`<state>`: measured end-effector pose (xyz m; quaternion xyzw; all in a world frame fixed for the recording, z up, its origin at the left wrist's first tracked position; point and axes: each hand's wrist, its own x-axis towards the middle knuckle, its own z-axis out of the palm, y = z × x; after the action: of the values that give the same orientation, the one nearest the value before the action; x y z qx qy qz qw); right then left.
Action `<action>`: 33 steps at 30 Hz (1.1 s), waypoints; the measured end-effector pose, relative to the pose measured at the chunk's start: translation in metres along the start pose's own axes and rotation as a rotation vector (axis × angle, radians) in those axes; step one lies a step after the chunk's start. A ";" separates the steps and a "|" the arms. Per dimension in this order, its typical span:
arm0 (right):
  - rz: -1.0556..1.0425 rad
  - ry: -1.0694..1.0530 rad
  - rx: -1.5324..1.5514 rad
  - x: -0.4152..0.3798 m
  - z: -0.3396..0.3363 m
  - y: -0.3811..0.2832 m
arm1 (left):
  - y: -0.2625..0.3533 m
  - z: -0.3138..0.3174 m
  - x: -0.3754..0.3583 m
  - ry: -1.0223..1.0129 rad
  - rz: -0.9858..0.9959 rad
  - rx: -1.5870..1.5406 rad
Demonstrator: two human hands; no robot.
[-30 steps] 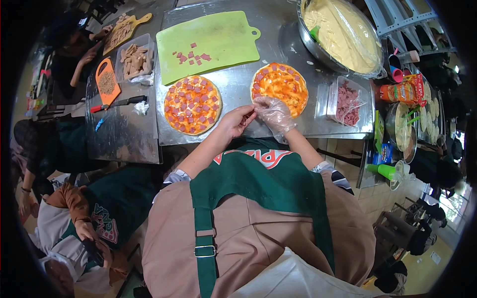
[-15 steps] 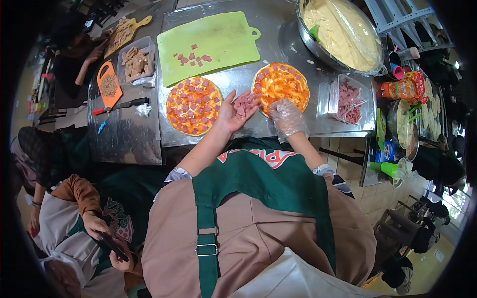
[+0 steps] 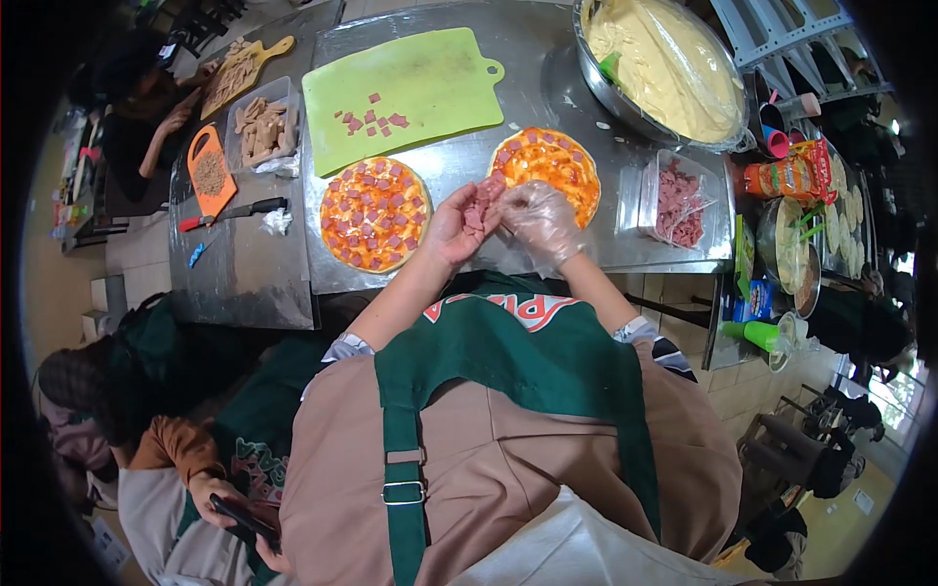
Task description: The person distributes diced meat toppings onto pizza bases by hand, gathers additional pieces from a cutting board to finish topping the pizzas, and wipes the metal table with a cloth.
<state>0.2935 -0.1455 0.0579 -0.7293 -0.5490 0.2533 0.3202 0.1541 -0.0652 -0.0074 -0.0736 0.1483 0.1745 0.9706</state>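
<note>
Back comes the gloved right hand (image 3: pixel 542 225), fingertips together, to diced meat (image 3: pixel 478 213) cupped in the left hand (image 3: pixel 447 232); the sparser pizza (image 3: pixel 559 166) sits toward the surface's (image 3: pixel 611 252) near edge. Mid-topping, I'd say; placing calls for loosened pieces.

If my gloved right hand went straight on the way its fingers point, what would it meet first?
Likely the pink meat pieces in your left hand. The fingertips of your right hand look right beside them, though depth is unclear, so I can't tell whether they touch.
</note>
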 end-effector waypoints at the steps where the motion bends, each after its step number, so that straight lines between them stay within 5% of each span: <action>1: 0.070 0.019 0.162 -0.002 -0.003 0.005 | -0.003 0.009 -0.001 0.159 0.071 0.029; 4: 0.196 0.163 0.062 -0.014 -0.005 0.038 | 0.003 -0.001 -0.004 0.206 0.142 0.030; 9: 0.404 -0.112 -0.158 -0.030 -0.010 0.053 | 0.005 -0.003 -0.003 0.246 0.176 0.000; 14: 0.138 -0.019 -0.439 -0.036 0.001 0.065 | -0.001 0.003 0.003 0.138 0.099 -0.017; 21: -0.143 0.157 -0.169 -0.012 -0.014 0.014 | -0.011 0.020 0.007 0.101 0.001 0.023; 23: -0.180 0.071 -0.131 -0.002 -0.017 0.005 | -0.011 0.007 0.012 -0.215 -0.146 -0.040; 29: -0.175 -0.021 -0.083 0.004 -0.014 0.010 | -0.012 0.013 0.014 0.024 -0.067 0.133; 33: -0.121 -0.018 0.009 0.003 -0.014 0.014 | -0.011 0.008 0.014 0.001 -0.079 0.141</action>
<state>0.3134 -0.1481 0.0573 -0.6911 -0.5937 0.2426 0.3332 0.1729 -0.0691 -0.0031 -0.0107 0.1575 0.1253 0.9795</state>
